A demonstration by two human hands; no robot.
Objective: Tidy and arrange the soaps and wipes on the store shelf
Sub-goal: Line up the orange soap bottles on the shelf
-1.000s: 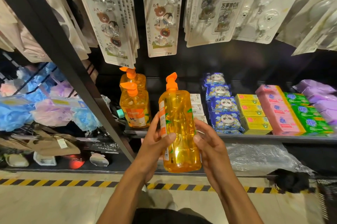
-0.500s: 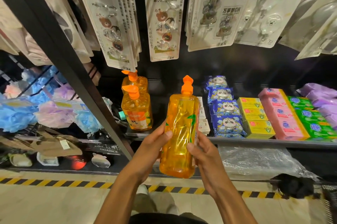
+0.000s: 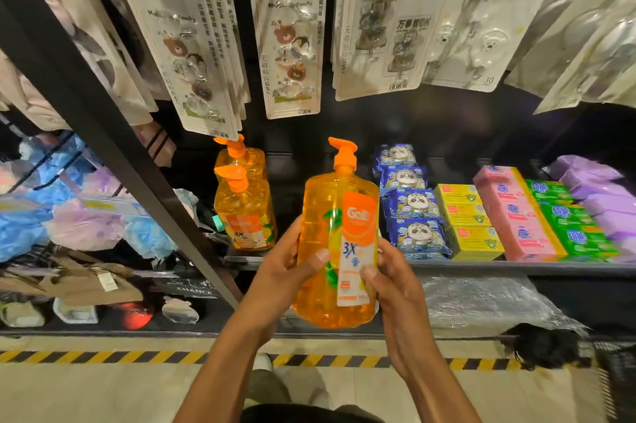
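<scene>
I hold an orange pump bottle of liquid soap [image 3: 323,236] upright in front of the shelf, its white and orange label turned toward me. My left hand [image 3: 287,271] grips its left side and my right hand [image 3: 392,279] grips its right side and label edge. Two matching orange pump bottles [image 3: 245,207] stand one behind the other at the shelf's left end. To the right lie blue panda wipe packs [image 3: 411,204] in a row, then yellow soap boxes [image 3: 466,221], pink soap bars [image 3: 512,216], green soap bars [image 3: 571,217] and purple packs [image 3: 602,195].
The black shelf edge [image 3: 499,267] runs below the goods. Carded hook packs [image 3: 285,33] hang overhead. A black upright post [image 3: 113,133] slants at left, with bath sponges [image 3: 31,216] beyond it. Crumpled clear plastic [image 3: 481,302] lies on the lower shelf. Yellow-black floor tape [image 3: 103,356] runs below.
I have turned the held bottle so its front label now faces me, and raised it slightly toward the shelf. Both hands have stayed on it.
</scene>
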